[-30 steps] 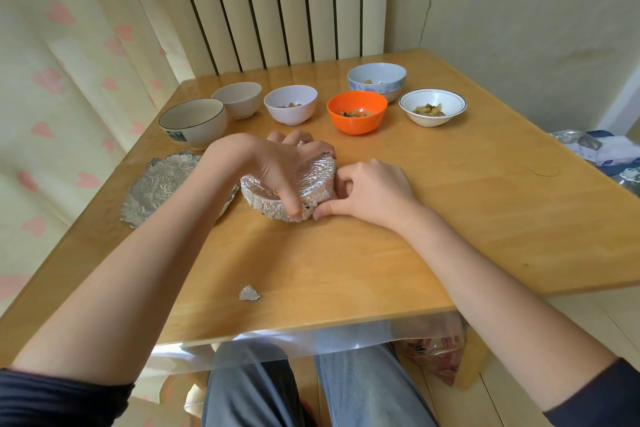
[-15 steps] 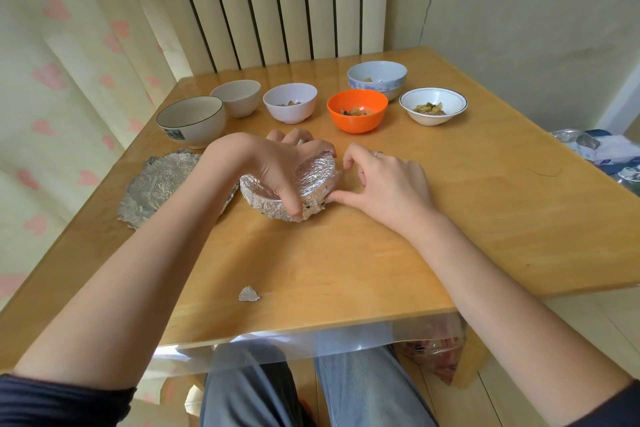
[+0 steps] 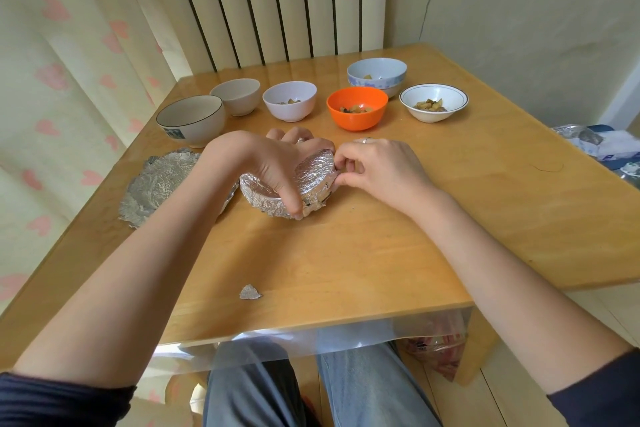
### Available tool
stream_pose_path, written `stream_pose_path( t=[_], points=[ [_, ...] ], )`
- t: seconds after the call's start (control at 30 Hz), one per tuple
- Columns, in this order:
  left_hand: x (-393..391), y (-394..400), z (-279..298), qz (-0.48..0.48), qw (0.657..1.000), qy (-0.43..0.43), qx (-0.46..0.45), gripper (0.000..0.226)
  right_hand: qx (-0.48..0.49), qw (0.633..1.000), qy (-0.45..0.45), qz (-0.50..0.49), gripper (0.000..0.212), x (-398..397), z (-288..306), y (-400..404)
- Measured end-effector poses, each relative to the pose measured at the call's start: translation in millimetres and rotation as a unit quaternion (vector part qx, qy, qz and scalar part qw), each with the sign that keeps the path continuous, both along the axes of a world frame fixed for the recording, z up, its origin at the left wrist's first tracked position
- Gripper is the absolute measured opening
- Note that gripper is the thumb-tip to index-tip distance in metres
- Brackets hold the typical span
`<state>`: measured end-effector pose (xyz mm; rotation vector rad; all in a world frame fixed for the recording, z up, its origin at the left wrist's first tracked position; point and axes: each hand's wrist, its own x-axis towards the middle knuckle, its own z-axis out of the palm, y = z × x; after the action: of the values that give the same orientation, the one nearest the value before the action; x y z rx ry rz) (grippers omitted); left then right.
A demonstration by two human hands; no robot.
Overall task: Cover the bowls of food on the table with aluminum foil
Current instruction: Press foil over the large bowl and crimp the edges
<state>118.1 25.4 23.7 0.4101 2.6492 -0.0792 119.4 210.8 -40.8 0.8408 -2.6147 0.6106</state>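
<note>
Fingers (image 3: 341, 163) of right hand (image 3: 381, 172) now pinch foil-covered bowl (image 3: 313, 177) rim.

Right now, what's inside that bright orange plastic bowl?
The orange plastic bowl holds a few brownish food chunks at its bottom, uncovered. Its near wall hides anything lower.

Dark navy sleeves (image 3: 62, 399) pushed above the forearms, grey-blue jeans (image 3: 363, 388), a ring (image 3: 366, 140) (right hand (image 3: 377, 173))

Wooden table (image 3: 398, 246) under a clear plastic cover; foil-wrapped bowl (image 3: 311, 180) at centre; crumpled foil sheet (image 3: 162, 184) to its left; six uncovered bowls along the far side, including an orange bowl (image 3: 356, 111); small foil scrap (image 3: 250, 292) near the front edge.
</note>
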Motion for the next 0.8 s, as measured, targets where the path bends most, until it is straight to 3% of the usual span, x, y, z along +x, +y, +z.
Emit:
stream_pose_path(
  t=[0.27,0.43,0.6,0.7,0.8],
  points=[
    [1.0,0.7,0.1,0.001,1.0,0.0,0.002,0.114,0.142,0.989,-0.007,0.035,0.052,-27.5,43.3,-5.8],
    [1.8,1.4,0.8,0.002,1.0,0.004,0.0,0.112,0.19,0.98,-0.043,0.037,0.053,-34.6,58.7,-13.3],
    [1.9,1.9,0.6,0.006,1.0,-0.002,-0.001,0.113,0.127,0.989,-0.068,0.043,0.042,-30.4,45.8,0.0],
    [1.7,2.5,1.3,0.009,1.0,-0.004,-0.002,0.112,0.002,0.996,-0.092,0.012,0.028,-21.8,24.2,13.9],
    [1.3,2.3,1.4,0.006,1.0,-0.005,-0.002,0.112,-0.083,0.991,-0.104,-0.006,0.042,0.4,-0.7,14.7]
  ],
)
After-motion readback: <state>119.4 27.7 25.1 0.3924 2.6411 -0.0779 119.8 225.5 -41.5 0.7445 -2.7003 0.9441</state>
